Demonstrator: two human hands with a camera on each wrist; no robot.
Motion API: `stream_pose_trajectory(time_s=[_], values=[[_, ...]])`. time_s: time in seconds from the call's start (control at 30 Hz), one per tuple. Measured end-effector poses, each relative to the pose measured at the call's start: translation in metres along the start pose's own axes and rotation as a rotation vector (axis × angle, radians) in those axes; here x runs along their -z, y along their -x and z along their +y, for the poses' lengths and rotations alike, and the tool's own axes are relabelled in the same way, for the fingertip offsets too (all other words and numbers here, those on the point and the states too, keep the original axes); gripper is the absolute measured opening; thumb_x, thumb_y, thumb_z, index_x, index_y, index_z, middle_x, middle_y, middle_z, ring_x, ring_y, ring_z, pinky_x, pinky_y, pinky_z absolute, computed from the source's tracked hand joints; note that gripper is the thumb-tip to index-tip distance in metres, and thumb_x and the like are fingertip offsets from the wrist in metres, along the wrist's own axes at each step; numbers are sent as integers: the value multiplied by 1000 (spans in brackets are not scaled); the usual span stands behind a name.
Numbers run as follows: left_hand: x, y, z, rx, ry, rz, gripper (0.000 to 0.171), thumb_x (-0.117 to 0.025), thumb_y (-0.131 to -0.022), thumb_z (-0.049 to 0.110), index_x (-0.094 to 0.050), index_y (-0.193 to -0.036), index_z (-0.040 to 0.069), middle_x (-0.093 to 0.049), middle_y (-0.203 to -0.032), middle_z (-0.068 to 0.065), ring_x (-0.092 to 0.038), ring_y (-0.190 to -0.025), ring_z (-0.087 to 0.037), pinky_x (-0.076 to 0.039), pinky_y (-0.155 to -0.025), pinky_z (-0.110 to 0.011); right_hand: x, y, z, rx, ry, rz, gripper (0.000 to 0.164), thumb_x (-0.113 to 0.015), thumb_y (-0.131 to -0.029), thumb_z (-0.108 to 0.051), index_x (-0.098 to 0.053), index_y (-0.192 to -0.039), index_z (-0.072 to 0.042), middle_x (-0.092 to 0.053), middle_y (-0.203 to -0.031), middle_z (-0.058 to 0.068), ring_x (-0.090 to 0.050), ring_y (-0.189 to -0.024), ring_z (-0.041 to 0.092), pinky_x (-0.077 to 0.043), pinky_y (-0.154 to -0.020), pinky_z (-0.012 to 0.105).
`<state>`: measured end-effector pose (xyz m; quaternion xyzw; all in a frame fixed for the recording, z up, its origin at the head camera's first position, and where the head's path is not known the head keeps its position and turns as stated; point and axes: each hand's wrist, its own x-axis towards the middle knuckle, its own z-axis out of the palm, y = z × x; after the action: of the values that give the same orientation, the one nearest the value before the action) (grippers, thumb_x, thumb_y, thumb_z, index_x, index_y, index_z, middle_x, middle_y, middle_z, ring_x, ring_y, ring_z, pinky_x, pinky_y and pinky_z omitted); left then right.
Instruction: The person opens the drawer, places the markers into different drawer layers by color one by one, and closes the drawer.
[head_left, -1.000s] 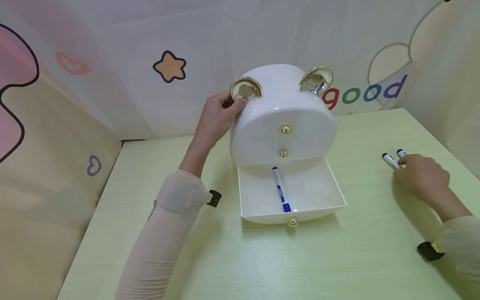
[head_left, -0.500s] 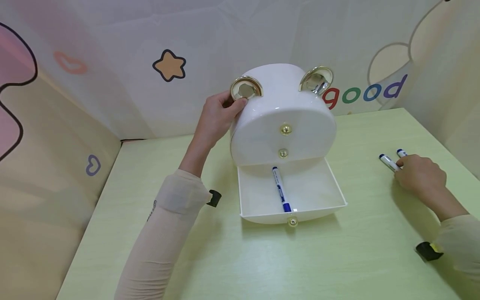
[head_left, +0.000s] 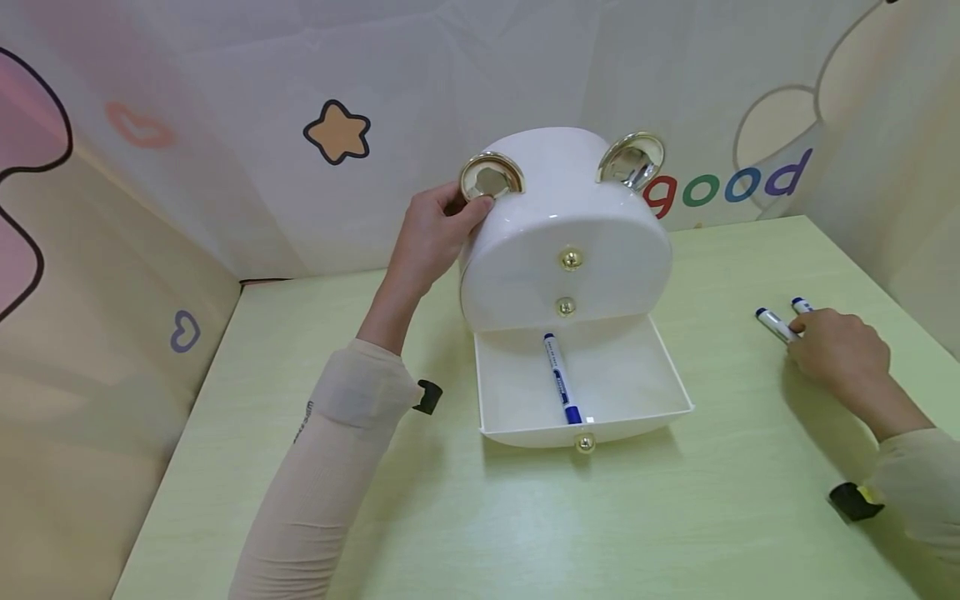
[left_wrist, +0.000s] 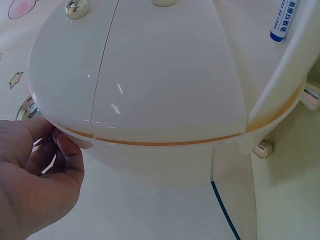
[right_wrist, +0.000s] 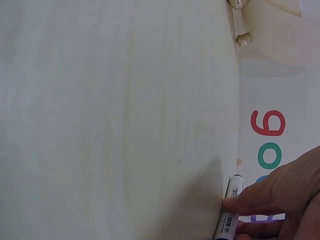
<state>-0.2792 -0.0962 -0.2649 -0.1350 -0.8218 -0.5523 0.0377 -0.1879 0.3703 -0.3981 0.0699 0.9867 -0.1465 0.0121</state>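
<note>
While the left hand (head_left: 431, 237) is gripping the upper left side of the round white box (head_left: 566, 242), its fingers (left_wrist: 67, 150) are curling round the rim just under the gold ear (head_left: 491, 177). The box is standing near the back of the pale green surface (head_left: 465, 517), and its drawer (head_left: 517, 392) is hanging open at the front with 1 blue marker (head_left: 561, 390) lying inside it. Well apart to the right, the right hand (head_left: 840, 354) is resting on the surface, its fingers (right_wrist: 245, 204) pinching 1 of 2 markers (head_left: 775, 323) lying side by side there; the second marker (head_left: 801, 305) is lying just beside it, partly hidden by the hand.
</note>
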Motion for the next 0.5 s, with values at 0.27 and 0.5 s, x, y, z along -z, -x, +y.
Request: stream_pose_trajectory(time_s=[0.27,0.5], values=[[1,0,0,-9,-1,4,18,-67,-103,20,-70,-109,3,-58,-91,-7,-52,-88,-18,-44,-71,-25,0,0,-1,-5,-3,-20,36,-55,-91,-8,-59,-120,12,-59,-92,35,-50,-67,37,-43,-52,48],[-1,0,-1,-10,9,2,19,-66,-103,19,-70,-111,3,-58,-93,-8,-53,-89,-18,-45,-71,-25,-1,1,-3,-2,-9,-23,37,-54,-89,-8,-59,-119,13,-59,-88,31,-51,-66,36,-43,-51,46]])
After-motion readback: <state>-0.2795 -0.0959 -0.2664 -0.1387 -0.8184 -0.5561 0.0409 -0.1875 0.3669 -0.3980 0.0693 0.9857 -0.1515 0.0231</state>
